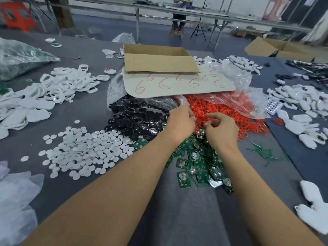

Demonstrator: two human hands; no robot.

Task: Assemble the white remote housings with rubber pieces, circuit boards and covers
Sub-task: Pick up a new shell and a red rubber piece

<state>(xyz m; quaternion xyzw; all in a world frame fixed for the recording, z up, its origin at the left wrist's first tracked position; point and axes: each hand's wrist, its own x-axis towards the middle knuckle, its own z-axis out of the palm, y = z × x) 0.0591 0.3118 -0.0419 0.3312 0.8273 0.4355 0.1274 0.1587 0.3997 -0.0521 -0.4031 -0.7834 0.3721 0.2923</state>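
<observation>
Red rubber rings (221, 110) heaped mid-table, spilling from a clear bag (248, 96). My left hand (181, 123) and right hand (221, 132) hover at the heap's near edge, fingers curled; whether they grip anything I cannot tell. Green boards (197, 157) below. Card (177, 82) behind reads "6" repeatedly in red.

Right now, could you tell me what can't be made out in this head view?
- What the left hand and right hand pinch: fingers curl over it.
- Cardboard box contents: its front wall blocks them.
- Print on the green circuit boards: too small.
- Far bench: blurred.
</observation>
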